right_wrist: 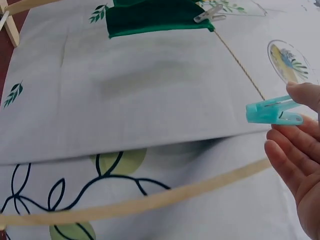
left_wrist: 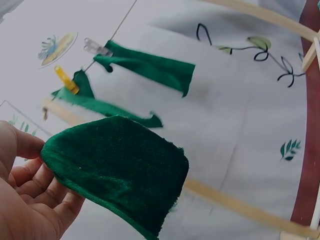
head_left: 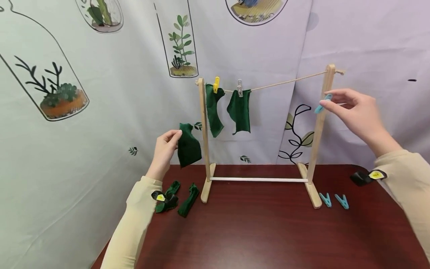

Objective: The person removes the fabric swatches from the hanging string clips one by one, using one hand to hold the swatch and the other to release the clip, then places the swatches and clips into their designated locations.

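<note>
My left hand pinches a dark green cloth piece by its upper edge, just left of the wooden rack's left post. In the left wrist view that cloth hangs spread from thumb and fingers. Near the right post, my right hand holds a light blue clothespin between thumb and fingers; the right wrist view shows the clothespin close up. Two green cloth pieces hang on the string, one under a yellow clothespin, the other under a grey clothespin.
Crumpled green cloth pieces lie on the dark red table left of the rack. Two light blue clothespins lie by its right foot. A white bar joins the feet; a printed curtain hangs behind.
</note>
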A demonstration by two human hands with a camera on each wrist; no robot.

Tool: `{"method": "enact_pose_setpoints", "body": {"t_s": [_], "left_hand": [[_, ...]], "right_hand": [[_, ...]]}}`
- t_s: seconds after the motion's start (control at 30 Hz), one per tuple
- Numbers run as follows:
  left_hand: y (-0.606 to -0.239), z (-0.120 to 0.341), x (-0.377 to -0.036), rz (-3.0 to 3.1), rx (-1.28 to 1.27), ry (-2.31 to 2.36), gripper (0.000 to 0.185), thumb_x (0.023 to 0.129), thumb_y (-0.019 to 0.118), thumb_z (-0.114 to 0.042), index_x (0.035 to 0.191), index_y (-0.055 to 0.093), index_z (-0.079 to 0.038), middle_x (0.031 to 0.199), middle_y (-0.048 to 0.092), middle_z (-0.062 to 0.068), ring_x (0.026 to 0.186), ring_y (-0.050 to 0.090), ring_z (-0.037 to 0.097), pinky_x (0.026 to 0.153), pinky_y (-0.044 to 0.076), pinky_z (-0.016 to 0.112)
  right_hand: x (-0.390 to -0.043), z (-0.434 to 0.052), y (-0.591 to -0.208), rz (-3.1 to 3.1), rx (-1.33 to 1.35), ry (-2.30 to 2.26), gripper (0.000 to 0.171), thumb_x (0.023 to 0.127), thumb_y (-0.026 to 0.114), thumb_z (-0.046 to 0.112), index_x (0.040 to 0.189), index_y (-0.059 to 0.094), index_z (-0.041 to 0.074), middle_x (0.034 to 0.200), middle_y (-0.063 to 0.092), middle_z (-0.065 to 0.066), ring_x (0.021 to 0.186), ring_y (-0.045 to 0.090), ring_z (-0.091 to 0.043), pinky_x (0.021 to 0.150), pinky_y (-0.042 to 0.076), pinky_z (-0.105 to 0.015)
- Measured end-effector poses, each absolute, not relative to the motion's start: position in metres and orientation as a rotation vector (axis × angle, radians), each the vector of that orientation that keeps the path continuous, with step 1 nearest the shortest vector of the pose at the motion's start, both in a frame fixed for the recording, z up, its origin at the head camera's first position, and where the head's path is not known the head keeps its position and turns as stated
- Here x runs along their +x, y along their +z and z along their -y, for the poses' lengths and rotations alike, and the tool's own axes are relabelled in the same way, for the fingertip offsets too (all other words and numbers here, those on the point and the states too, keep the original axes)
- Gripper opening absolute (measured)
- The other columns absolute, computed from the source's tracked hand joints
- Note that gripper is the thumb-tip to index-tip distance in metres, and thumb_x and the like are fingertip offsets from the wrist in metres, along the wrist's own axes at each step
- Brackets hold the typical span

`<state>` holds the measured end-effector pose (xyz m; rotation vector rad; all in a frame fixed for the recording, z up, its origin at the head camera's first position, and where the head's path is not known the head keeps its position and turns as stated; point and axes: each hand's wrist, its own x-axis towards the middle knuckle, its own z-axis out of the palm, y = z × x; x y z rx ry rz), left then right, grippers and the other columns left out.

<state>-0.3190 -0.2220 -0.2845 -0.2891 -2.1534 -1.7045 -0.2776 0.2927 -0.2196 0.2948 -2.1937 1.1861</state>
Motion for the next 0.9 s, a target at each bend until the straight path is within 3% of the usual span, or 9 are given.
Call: {"method": "enact_pose_setpoints", "body": {"t_s": [0.4,0.67,0.9], "left_hand": [[-0.289,0.266,-0.298,2.148,-0.201,-1.605,0.043,0.102,0.061,-0.038,0.117,0.067,0.002,0.083,0.057,-0.008,0.077,0.045,0.013,0.071,0.043,0.028],[-0.284,0.286,-0.286,2.035,-0.138,-1.571,0.041,0.1,0.063,-0.037,0.119,0.069,-0.001,0.09,0.069,-0.013,0.098,0.055,0.011,0.083,0.043,0.024],[-0.285,0.3,-0.285,2.011,-0.129,-1.494,0.037,0.1,0.064,-0.034,0.113,0.071,0.0,0.082,0.068,-0.012,0.078,0.052,0.011,0.067,0.042,0.023]], "right_hand": [[-0.263,-0.326,-0.233,2.222,0.218,1.133,0.035,0.091,0.077,0.026,0.126,0.071,0.026,0.091,0.066,0.03,0.076,0.061,0.013,0.062,0.042,-0.006],[-0.26,-0.334,-0.243,2.24,0.163,1.109,0.038,0.091,0.077,0.028,0.129,0.069,0.027,0.092,0.063,0.033,0.078,0.059,0.016,0.066,0.038,-0.005],[-0.261,-0.334,-0.246,2.278,0.128,1.012,0.043,0.093,0.074,0.034,0.134,0.066,0.024,0.094,0.057,0.036,0.079,0.055,0.019,0.068,0.036,-0.006]]}}
